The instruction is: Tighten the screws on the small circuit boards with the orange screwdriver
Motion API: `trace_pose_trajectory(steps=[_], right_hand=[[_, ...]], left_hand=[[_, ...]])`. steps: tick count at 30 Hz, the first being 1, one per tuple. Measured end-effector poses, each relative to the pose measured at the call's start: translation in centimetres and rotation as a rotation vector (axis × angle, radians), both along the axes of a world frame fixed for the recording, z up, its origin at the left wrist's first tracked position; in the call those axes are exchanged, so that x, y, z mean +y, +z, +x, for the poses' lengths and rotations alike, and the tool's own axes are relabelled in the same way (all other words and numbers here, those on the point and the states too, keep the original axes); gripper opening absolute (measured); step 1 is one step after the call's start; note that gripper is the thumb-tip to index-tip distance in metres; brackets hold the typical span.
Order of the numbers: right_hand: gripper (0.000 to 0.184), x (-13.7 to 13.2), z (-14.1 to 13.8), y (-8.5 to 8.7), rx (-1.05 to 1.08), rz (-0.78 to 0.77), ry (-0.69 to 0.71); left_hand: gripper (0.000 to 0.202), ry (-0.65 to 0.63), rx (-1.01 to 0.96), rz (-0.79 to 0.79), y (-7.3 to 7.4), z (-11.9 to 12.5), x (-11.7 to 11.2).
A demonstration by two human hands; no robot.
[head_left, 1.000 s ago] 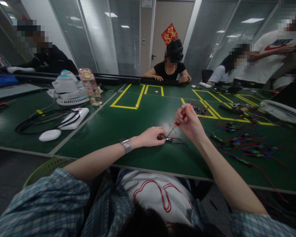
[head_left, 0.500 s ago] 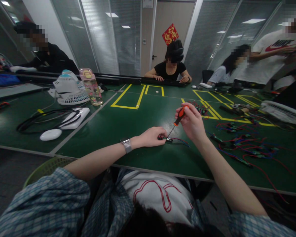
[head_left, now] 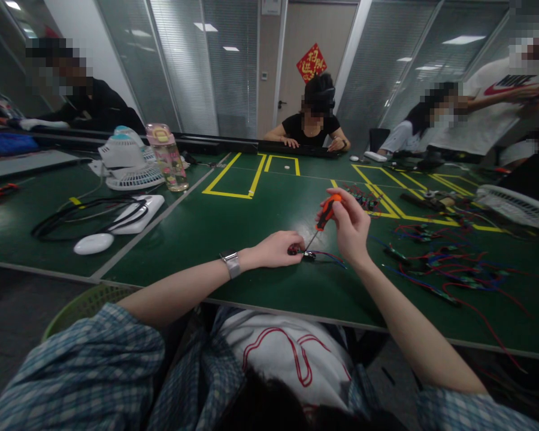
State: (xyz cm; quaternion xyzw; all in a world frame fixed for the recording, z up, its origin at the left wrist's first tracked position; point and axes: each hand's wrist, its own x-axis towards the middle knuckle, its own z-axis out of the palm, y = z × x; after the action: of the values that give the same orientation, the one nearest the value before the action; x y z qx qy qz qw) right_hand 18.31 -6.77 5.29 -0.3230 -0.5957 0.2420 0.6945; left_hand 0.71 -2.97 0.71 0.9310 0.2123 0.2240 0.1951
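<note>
My right hand [head_left: 351, 224] is closed around the orange and black handle of a screwdriver [head_left: 327, 214]. The shaft slants down to the left, and its tip meets a small circuit board with wires [head_left: 309, 255] on the table. My left hand [head_left: 281, 248] pinches that board at its left end, the fingers curled over it and hiding part of it. Red and blue wires trail from the board to the right. More wired circuit boards [head_left: 449, 257] lie in a loose heap right of my right forearm.
The green table [head_left: 170, 257] carries yellow tape outlines [head_left: 227, 194]. On the left are a white fan [head_left: 128, 164], a drink bottle [head_left: 168, 161], a black cable [head_left: 72, 218] and a white mouse [head_left: 93, 243]. Another fan [head_left: 516, 203] lies far right. A person [head_left: 312, 123] sits opposite.
My right hand has shifted its grip slightly on the screwdriver, fingers turned around the handle. The left hand and the board stay in place.
</note>
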Motion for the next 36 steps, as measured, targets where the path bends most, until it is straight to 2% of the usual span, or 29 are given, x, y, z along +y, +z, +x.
trace_pose_trajectory(steps=[5, 8, 11, 16, 18, 27, 33, 36], right_hand=[[0.013, 0.0, -0.1, 0.2, -0.157, 0.094, -0.211], [0.011, 0.1, 0.0, 0.2, -0.186, 0.128, -0.265], [0.011, 0.2, 0.2, 0.1, -0.179, 0.122, -0.234], [0.025, 0.2, 0.3, -0.1, -0.096, 0.055, 0.020], [0.027, 0.1, 0.4, 0.0, -0.097, 0.040, 0.049], [0.020, -0.4, 0.3, 1.1, -0.155, -0.005, -0.012], [0.015, 0.0, 0.4, 0.9, -0.199, 0.063, -0.139], [0.014, 0.1, 0.5, 0.8, -0.180, 0.088, -0.155]], left_hand=[[0.012, -0.003, 0.009, 0.003, 0.0, 0.1, 0.1], [0.011, -0.004, 0.014, 0.001, 0.1, 0.1, 0.0], [0.012, -0.002, 0.017, -0.001, 0.2, 0.0, -0.1], [0.012, -0.006, 0.011, -0.003, 0.1, 0.0, 0.0], [0.011, -0.010, 0.007, -0.004, 0.1, 0.0, 0.0], [0.011, -0.007, 0.010, -0.016, 0.2, 0.0, 0.0], [0.012, -0.008, 0.017, -0.010, 0.0, 0.1, 0.1], [0.012, -0.010, 0.020, -0.010, 0.0, 0.0, 0.1]])
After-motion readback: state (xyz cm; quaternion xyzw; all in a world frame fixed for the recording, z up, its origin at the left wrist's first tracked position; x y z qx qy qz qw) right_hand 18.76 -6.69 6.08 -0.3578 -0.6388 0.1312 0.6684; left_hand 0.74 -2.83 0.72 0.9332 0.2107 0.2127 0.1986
